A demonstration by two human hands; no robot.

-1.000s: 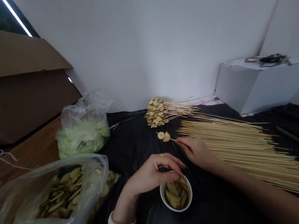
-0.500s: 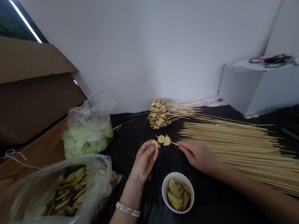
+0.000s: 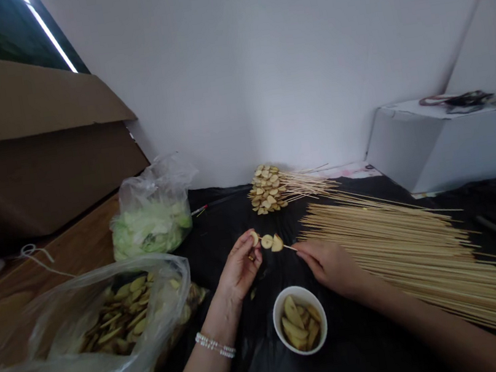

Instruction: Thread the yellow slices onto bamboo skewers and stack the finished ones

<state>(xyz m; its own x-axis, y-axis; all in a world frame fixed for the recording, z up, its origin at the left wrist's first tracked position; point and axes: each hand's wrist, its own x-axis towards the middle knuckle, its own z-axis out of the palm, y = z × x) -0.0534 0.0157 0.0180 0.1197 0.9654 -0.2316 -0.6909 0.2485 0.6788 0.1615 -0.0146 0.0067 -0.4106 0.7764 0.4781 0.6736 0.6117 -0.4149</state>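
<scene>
My left hand pinches a pale potato slice and presses it against the tip of a thin bamboo skewer. Two more slices sit threaded on that skewer. My right hand grips the skewer's other end between closed fingers. Just below both hands stands a small white cup with several potato slices in it.
A heap of bare skewers lies to the right on the black sheet. Finished potato skewers are piled at the back. Left are a bag of slices, a bag of greens and a cardboard box. A white box stands right.
My left hand left the cup with a slice and carried it up to the skewer tip, where it now touches. The right hand stayed on the skewer.
</scene>
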